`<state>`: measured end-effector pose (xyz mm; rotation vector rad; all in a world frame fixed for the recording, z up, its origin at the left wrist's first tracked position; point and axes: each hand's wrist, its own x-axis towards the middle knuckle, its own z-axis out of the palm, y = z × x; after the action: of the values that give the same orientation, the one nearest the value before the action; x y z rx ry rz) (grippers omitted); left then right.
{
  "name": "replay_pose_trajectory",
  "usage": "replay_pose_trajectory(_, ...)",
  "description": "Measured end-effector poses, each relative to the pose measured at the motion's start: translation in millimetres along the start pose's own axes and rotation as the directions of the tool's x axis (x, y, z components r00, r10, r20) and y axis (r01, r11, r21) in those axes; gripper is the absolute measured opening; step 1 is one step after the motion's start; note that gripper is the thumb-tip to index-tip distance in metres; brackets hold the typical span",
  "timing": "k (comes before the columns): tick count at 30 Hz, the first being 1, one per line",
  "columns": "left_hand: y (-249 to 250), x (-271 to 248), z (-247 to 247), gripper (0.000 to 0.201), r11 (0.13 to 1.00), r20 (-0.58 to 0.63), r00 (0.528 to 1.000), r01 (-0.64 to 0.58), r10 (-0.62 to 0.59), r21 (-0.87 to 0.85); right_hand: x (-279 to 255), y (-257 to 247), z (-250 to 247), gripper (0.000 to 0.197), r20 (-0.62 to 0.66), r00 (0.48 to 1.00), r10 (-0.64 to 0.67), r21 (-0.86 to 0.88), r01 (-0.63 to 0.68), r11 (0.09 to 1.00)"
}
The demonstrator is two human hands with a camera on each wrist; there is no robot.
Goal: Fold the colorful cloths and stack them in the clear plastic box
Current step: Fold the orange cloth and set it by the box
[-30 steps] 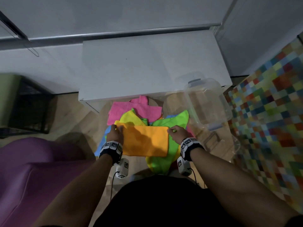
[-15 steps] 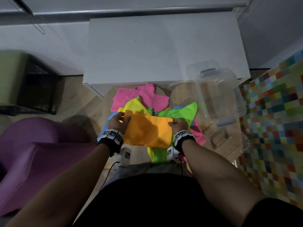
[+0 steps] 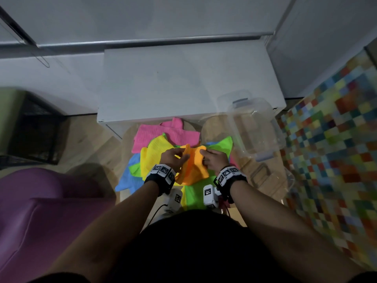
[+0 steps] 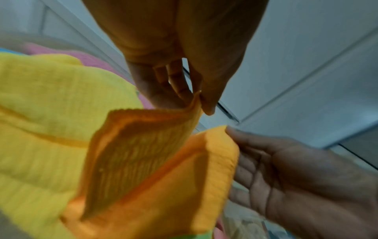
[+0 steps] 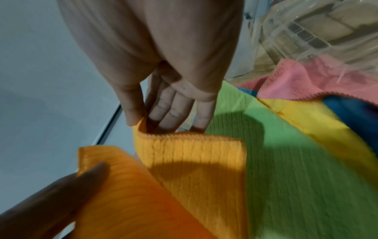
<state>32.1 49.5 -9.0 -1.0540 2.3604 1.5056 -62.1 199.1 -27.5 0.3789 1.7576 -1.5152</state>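
White cabinet [image 3: 189, 82] far | ribbed orange cloth [image 3: 192, 166] bent double, left hand [image 3: 173, 158] and right hand [image 3: 214, 159] each pinching a far corner | clear plastic box [image 3: 255, 127] right

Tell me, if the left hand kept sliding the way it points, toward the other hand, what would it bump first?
Probably the right hand. The left hand pinches one end of the orange cloth, the right hand the other, and only that cloth hangs between them. Depth is hard to judge.
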Motion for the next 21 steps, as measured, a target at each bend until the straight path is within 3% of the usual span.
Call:
replay_pose_trajectory(3,9,2,15,0.029,0.998,0.041,0.997,-0.063,0.061,0.031,-7,-10,-6,0.030,0.074,0.997,0.001,0.037,-0.003,0.999)
replay_pose_trajectory(7,20,1,28,0.031,0.988,0.115,0.985,-0.137,0.127,0.078,-12,-18,-12,0.029,0.132,0.991,0.010,0.068,-0.019,0.998)
replay_pose_trajectory(13,24,7,35,0.039,0.991,0.236,0.964,-0.131,0.120,0.033,-11,-20,-25,0.030,0.152,0.988,0.008,0.054,-0.017,0.998)
replay_pose_trajectory(18,22,8,29,0.023,0.991,0.080,0.987,-0.137,0.137,0.002,-13,-27,-26,0.038,0.229,0.973,0.022,0.009,-0.024,1.000)
replay_pose_trajectory(21,23,10,24,0.024,0.993,0.021,0.993,-0.113,0.113,-0.018,-11,-30,-24,0.044,0.283,0.959,0.012,-0.012,-0.009,1.000)
